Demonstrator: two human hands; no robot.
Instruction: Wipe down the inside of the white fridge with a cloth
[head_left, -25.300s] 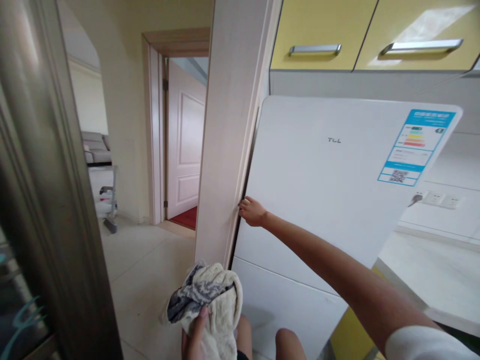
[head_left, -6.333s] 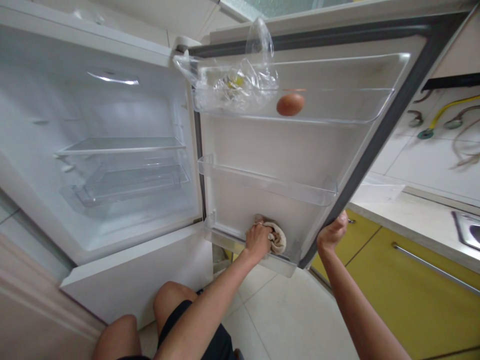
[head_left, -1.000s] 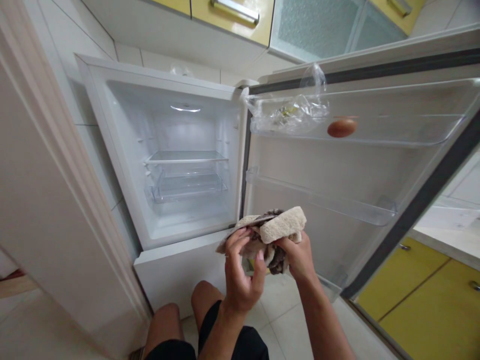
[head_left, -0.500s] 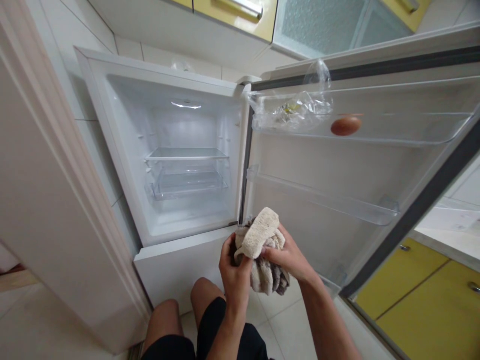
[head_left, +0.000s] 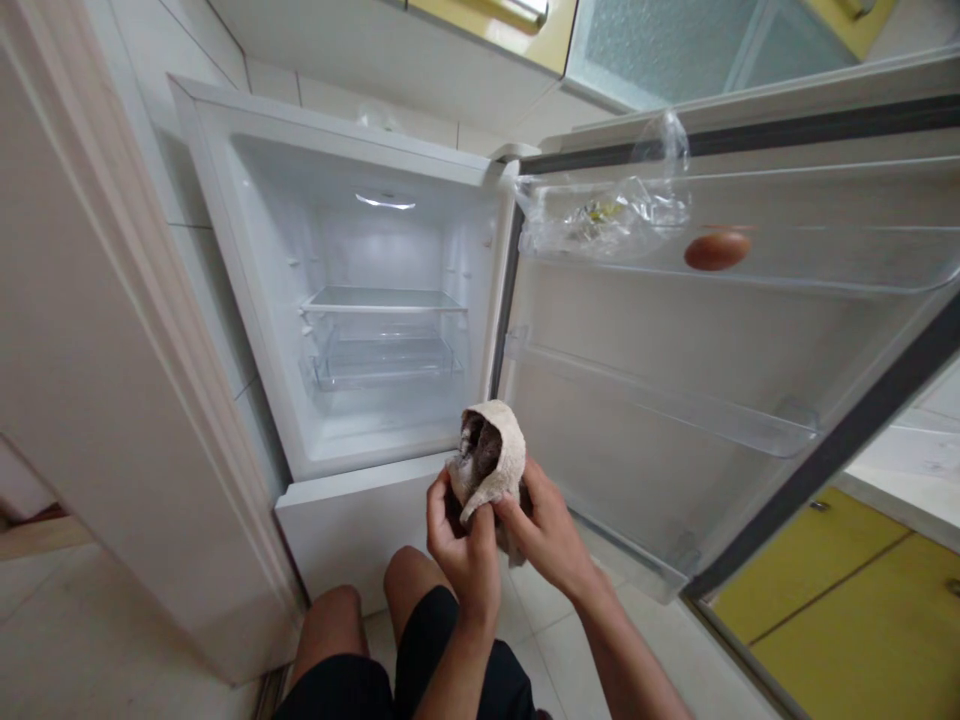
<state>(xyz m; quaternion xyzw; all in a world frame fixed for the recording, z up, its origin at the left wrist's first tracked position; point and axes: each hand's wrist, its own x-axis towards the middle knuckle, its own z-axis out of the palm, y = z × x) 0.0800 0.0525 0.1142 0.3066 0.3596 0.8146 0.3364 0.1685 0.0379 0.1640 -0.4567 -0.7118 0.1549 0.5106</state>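
Note:
A bunched cloth (head_left: 504,448), cream outside with grey-brown folds inside, is held up between my two hands in front of the fridge. My left hand (head_left: 463,530) is closed on its lower left side, the thumb pressed against the cream edge. On the right, my right hand (head_left: 547,525) grips the same cloth, with thumb and fingers pinching the fold. Behind the hands stands the fridge (head_left: 330,475) with its door (head_left: 645,330) swung wide to the right. Inside are a glass shelf (head_left: 386,300) and a clear drawer (head_left: 386,365).
The top door shelf holds an egg (head_left: 718,248) and a clear plastic bag (head_left: 622,212). A lower door shelf (head_left: 667,400) crosses the door. Yellow cabinets (head_left: 817,570) and a counter stand at right. A pale door frame (head_left: 135,350) rises at left, and my knees are below.
Both hands have moved slightly left with the cloth and turned it, so its dark inner folds now face up. The whole view has shifted a little.

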